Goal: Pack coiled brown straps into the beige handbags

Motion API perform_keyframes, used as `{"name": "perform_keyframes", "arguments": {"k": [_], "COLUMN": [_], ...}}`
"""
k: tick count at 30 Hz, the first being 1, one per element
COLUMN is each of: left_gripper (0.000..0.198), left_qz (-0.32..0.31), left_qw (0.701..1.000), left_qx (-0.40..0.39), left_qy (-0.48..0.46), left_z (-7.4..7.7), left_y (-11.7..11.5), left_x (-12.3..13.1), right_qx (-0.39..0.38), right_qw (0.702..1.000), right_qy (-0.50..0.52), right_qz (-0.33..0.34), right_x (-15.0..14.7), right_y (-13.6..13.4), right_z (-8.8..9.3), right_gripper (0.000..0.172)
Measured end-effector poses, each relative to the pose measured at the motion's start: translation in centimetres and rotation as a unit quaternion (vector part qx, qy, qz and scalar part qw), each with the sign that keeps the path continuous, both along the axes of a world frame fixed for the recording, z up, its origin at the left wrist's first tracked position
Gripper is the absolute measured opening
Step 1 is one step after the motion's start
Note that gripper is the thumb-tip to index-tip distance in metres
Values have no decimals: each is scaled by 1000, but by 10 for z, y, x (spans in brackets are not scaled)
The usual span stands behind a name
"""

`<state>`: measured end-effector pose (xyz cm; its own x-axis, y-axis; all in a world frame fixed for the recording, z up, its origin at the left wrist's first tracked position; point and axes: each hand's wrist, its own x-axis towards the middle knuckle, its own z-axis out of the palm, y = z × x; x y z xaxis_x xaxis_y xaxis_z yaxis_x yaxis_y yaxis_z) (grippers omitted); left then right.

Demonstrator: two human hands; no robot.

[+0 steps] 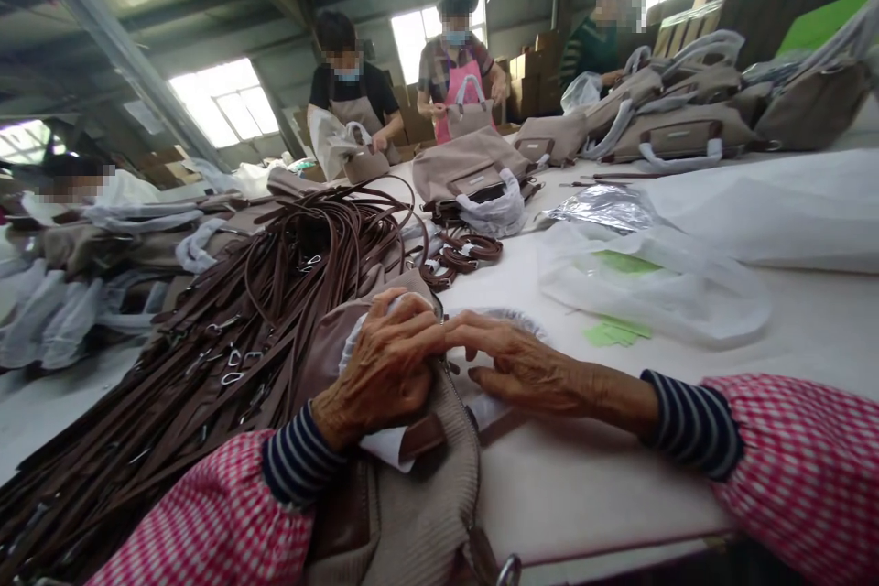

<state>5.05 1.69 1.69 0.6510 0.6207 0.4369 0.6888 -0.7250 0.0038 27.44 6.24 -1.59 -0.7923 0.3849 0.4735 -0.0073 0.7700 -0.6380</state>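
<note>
Left hand (381,366) clamped on a taupe handbag (412,494), right hand (528,366) open, reaching across to it, brown leather straps (254,330) beside them on the worktop (591,494)

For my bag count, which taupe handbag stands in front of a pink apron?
The far handbag, upright before a co-worker's pink apron; the bag to its left sits before a brown apron, and most others lie flat on the table.

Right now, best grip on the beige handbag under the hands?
Probably the ribbed beige panel, coming from the near side: it's broad and uncovered, while the left hand sits on the bag's upper part and the brown strap pile crowds its left side.
</note>
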Motion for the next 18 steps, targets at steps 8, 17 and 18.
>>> {"name": "perform_keyframes", "arguments": {"k": [8,17,18], "left_gripper": [17,24,29], "left_qz": [-19,37,40], "left_qw": [1000,982,979], "left_qx": [10,-125,-129], "left_qy": [13,135,155], "left_z": [41,85,82], "left_y": [-11,-49,-50], "left_x": [-7,-33,-30], "right_qx": [126,264,273], "right_qw": [987,947,943], "right_qy": [-98,-178,-190], "right_qz": [0,-37,-36], "right_x": [-8,0,-2], "right_y": [14,-8,-8], "right_z": [-12,-3,1], "right_gripper": [18,14,14]}}
